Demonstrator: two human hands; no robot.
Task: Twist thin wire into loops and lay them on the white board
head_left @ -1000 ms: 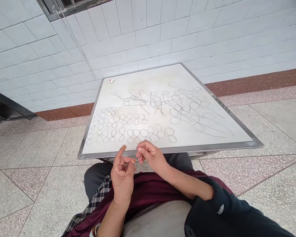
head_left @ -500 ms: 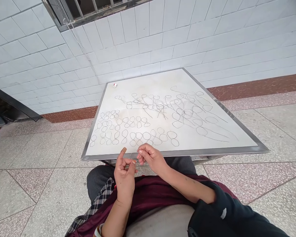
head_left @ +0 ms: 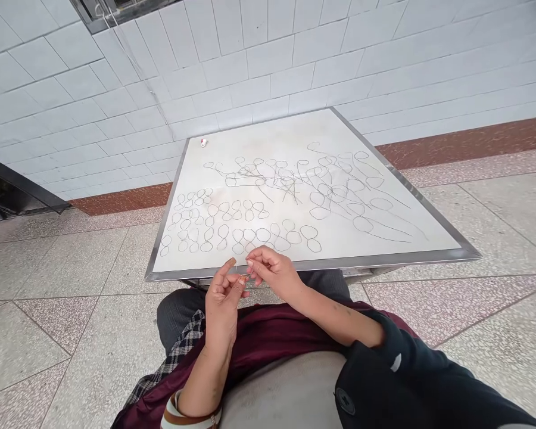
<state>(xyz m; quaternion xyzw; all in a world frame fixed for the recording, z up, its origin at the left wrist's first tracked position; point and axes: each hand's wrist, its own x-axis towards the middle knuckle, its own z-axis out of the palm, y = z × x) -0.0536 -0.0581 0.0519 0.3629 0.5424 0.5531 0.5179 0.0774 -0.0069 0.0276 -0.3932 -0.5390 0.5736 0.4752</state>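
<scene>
My left hand [head_left: 224,295] pinches a thin wire between thumb and a finger, just off the near edge of the table. Close against it, my right hand [head_left: 274,273] is closed on the same wire with its fingertips. Most of the wire is hidden by my fingers. Beyond my hands, several figure-eight wire loops [head_left: 310,238] lie in rows on the white tabletop [head_left: 268,128]. Farther back and to the right lies a tangle of single-loop wires [head_left: 337,190] with long straight tails.
A grey metal edge [head_left: 384,260] borders the table. A small white and red object [head_left: 204,142] sits at its far left corner. Behind stands a white tiled wall [head_left: 268,71] with a hanging cord [head_left: 152,89]. My knees are under the near edge.
The view has tilted down slightly. My hands stay together on the wire; my left index finger has leaned toward my right hand.
</scene>
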